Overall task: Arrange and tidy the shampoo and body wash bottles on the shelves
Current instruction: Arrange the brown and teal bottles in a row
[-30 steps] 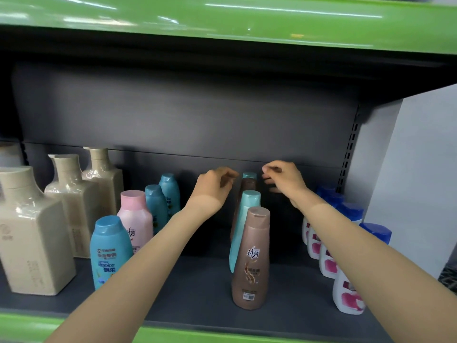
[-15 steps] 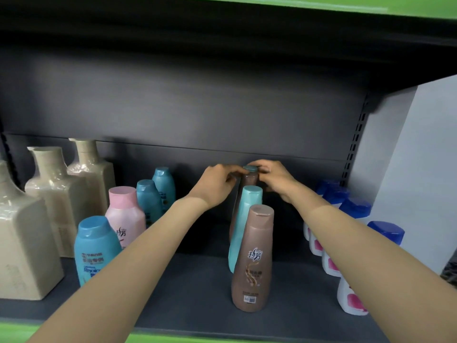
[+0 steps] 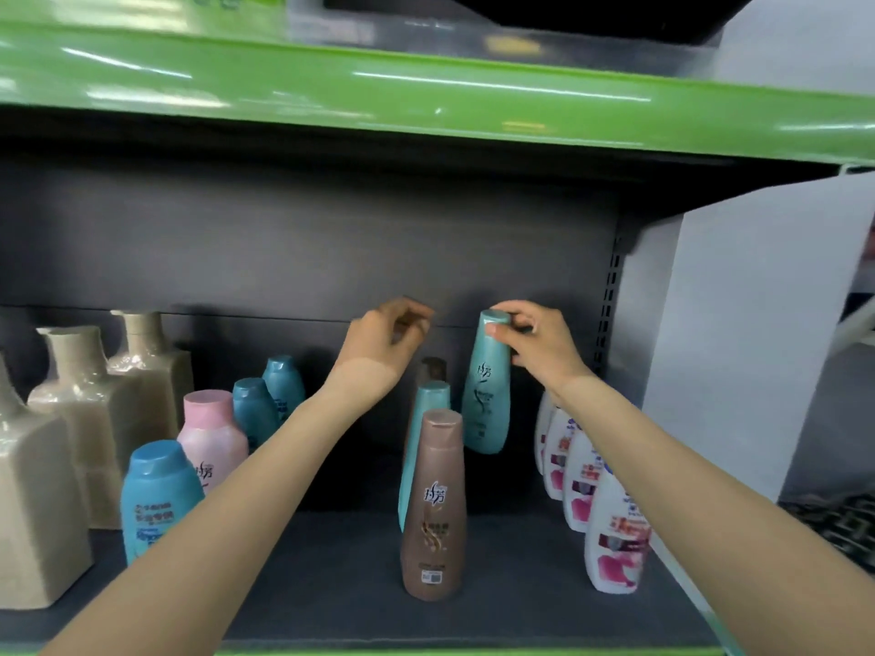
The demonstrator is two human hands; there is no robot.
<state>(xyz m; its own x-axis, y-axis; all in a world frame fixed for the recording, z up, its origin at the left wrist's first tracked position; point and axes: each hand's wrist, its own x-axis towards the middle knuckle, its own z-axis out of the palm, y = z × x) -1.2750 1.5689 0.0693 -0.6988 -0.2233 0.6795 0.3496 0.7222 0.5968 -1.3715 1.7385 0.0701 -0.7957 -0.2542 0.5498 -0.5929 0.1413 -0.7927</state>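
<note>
My right hand [image 3: 535, 343] grips a teal bottle [image 3: 485, 395] near its cap and holds it lifted above the dark shelf floor [image 3: 331, 575]. My left hand [image 3: 383, 343] hovers to its left with curled fingers, holding nothing. Below them a row runs front to back: a brown bottle [image 3: 433, 508] in front, a second teal bottle [image 3: 419, 437] behind it, and a dark brown bottle [image 3: 432, 369] farthest back, mostly hidden.
Beige square bottles [image 3: 94, 419] stand at the left, with blue [image 3: 156, 494], pink [image 3: 210, 433] and teal round bottles [image 3: 265, 404] beside them. White bottles with pink labels [image 3: 611, 537] line the right. A green shelf edge [image 3: 426, 97] hangs overhead; a white panel [image 3: 738, 324] bounds the right.
Both hands met at the back of the row. My right hand has since lifted a teal bottle up and to the right; my left hand has let go and drawn left.
</note>
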